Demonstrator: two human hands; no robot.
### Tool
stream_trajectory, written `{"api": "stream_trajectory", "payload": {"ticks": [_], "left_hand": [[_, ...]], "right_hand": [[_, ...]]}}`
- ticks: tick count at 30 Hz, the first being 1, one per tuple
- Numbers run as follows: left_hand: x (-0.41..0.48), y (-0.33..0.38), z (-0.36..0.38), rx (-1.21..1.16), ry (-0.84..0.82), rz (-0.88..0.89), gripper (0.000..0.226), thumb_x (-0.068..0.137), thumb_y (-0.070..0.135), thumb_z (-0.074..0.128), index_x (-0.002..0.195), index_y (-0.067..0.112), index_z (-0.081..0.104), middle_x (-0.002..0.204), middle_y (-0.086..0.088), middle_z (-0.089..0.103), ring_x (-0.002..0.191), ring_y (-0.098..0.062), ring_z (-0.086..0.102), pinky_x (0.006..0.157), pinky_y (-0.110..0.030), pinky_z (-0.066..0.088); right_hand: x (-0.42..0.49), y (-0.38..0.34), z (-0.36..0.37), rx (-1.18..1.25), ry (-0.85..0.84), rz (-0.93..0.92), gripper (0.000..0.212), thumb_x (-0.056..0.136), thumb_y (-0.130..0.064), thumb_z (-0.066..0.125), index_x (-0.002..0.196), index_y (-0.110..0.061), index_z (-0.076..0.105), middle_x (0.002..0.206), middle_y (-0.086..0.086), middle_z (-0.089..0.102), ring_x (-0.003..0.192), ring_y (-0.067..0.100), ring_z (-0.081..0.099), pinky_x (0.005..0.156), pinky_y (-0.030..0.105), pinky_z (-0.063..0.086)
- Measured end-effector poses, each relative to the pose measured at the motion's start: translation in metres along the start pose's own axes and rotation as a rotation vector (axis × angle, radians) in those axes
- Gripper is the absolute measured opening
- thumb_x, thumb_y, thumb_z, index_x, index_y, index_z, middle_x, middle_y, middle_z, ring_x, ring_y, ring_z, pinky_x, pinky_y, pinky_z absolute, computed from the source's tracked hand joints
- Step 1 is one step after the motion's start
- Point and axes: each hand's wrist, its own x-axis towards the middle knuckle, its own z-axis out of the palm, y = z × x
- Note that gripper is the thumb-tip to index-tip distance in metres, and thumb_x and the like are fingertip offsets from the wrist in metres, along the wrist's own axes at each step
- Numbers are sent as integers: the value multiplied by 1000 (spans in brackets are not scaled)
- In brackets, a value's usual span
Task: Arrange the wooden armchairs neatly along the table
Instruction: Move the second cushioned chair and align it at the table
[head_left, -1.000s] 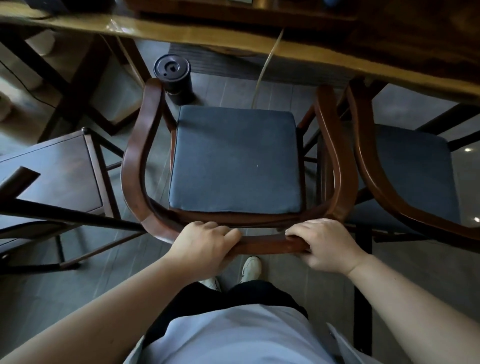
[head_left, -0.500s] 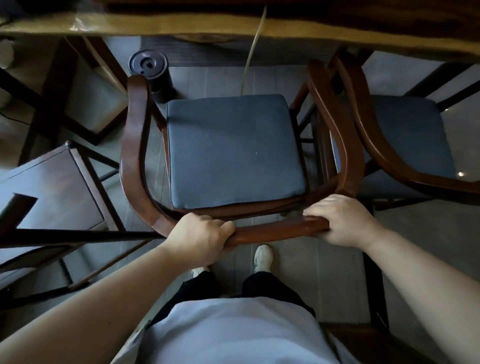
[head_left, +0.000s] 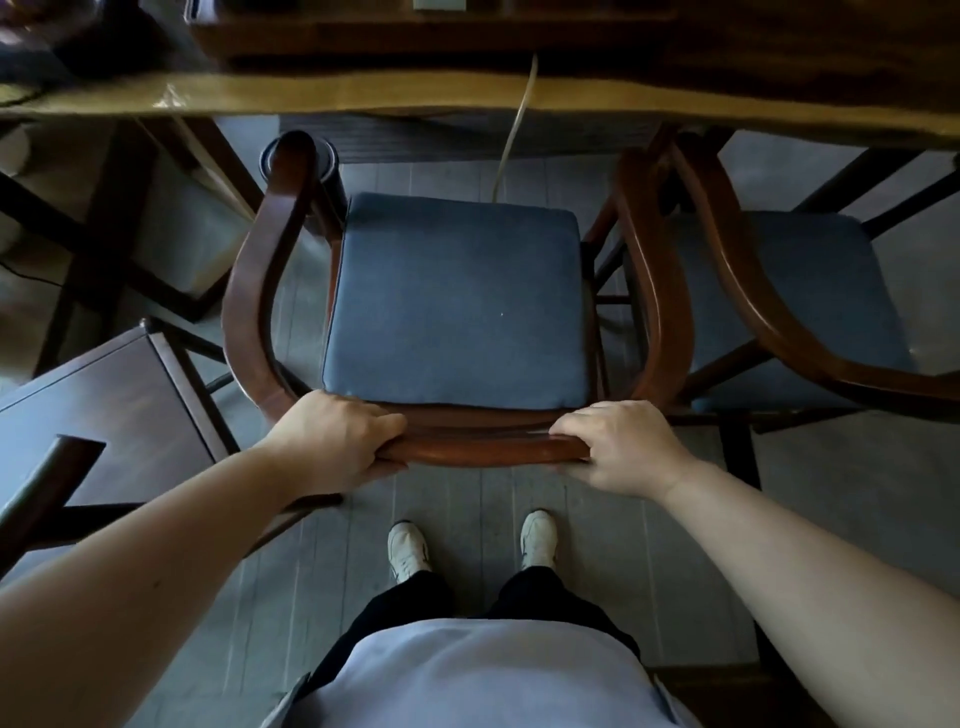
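A wooden armchair (head_left: 260, 270) with a curved reddish-brown rail and a blue seat cushion (head_left: 457, 301) stands directly in front of me, facing the long wooden table (head_left: 363, 98). My left hand (head_left: 337, 441) grips the back rail at its left end. My right hand (head_left: 618, 447) grips the same rail at its right end. A second armchair (head_left: 737, 291) of the same kind stands close on the right, its arm nearly touching the first chair's right arm.
A dark wooden side table or stool (head_left: 104, 395) stands at the left. A black cylindrical object (head_left: 324, 156) sits on the floor behind the chair's left arm. A pale cord (head_left: 511, 140) hangs from the table edge. My feet are on grey floorboards.
The chair's back rail has swung round until it lies square to the table, and its right arm now runs beside the neighbouring chair's arm. Both hands kept their grip.
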Motion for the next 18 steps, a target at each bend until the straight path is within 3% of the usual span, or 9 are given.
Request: {"api": "stream_trajectory", "payload": {"ticks": [8,18], "left_hand": [[48,31,7,-100,125,-27,33,67,33,81,78,11,60,63,-5,64,56,-31,61,46,-34,50],[64,35,7,-115,169,6,36,63,26,86,70,8,55,56,-6,60,46,-30,58,39,-36,50]], "right_hand": [[4,48,-36,48,-79,148,30,73,-40,80,98,-24,73,96,-5,74,93,22,66,81,36,49],[10,59,-47,51,-144,170,27,75,-44,76,96,-27,72,94,-7,72,91,19,63,77,35,48]]}}
